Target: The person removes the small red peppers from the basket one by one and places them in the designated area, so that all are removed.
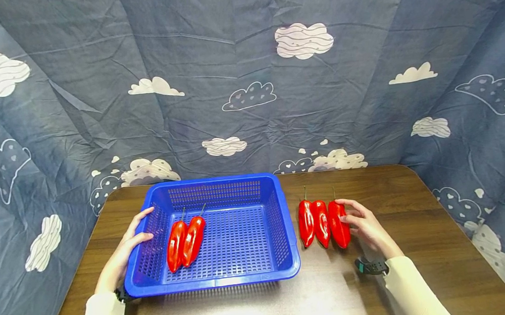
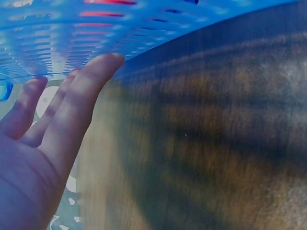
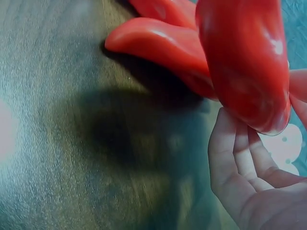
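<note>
My left hand (image 1: 124, 251) grips the left rim of a blue plastic basket (image 1: 214, 283), its fingertips reaching over the edge. In the left wrist view, more fingers (image 2: 72, 108) lie along the outside of the slotted wall. Two glossy red peppers lie side by side in the basket's left part, one pepper (image 1: 177, 247) left of the other pepper (image 1: 194, 241). My right hand (image 1: 368, 225) holds a red pepper (image 1: 338, 228) between thumb and fingers. In the right wrist view this pepper (image 3: 244, 62) stands out from the wooden surface, with fingertips at its lower end.
Left of the held pepper, two more red peppers lie on the wooden table (image 1: 425, 242), the outer pepper (image 1: 306, 223) and the middle pepper (image 1: 321, 224). A dark blue curtain (image 1: 242, 52) with cloud prints hangs behind and along both sides.
</note>
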